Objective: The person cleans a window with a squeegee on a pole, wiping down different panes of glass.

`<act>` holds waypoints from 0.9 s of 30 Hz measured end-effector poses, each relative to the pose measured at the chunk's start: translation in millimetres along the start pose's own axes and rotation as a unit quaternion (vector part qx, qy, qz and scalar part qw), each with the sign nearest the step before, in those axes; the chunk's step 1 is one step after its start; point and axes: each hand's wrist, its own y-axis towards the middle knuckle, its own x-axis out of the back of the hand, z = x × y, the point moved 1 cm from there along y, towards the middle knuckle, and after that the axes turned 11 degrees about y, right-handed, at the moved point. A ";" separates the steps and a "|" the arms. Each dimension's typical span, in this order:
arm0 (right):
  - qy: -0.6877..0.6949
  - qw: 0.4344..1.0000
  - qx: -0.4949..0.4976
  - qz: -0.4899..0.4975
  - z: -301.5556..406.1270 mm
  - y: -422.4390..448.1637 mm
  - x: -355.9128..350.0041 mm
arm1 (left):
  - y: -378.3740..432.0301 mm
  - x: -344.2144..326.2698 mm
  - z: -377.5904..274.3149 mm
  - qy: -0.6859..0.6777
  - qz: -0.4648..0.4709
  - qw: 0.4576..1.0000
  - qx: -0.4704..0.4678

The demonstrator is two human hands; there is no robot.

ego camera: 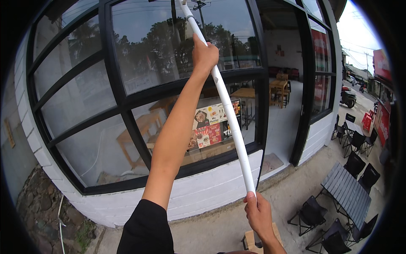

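Observation:
A long white pole slants up across the view, and its top runs out of the picture. Around its upper part my left hand is closed, with that arm stretched forward. My right hand grips the pole near its bottom end, thumb along the side. Behind the pole stands a large window in black frames, reflecting trees, sky and a utility pole. A metal-coloured ring circles the pole above my left hand. What sits at the pole's far end is mostly cut off.
Right of the window is a doorway with wooden tables inside. A slatted folding table and black folding chairs stand at lower right. A wooden stool is below my right hand. A stone wall lies left.

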 end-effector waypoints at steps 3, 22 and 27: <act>-0.007 1.000 -0.005 -0.003 6.3 14.0 -0.9 | 10.2 -6.3 -0.3 0.003 0.001 1.000 -0.002; -0.097 0.990 -0.090 0.053 -85.8 -62.3 66.4 | -146.8 -39.2 46.4 -0.003 0.053 0.998 0.043; -0.074 0.943 -0.311 0.092 -113.2 -137.0 103.9 | -256.4 -47.5 74.7 0.021 0.054 0.997 0.042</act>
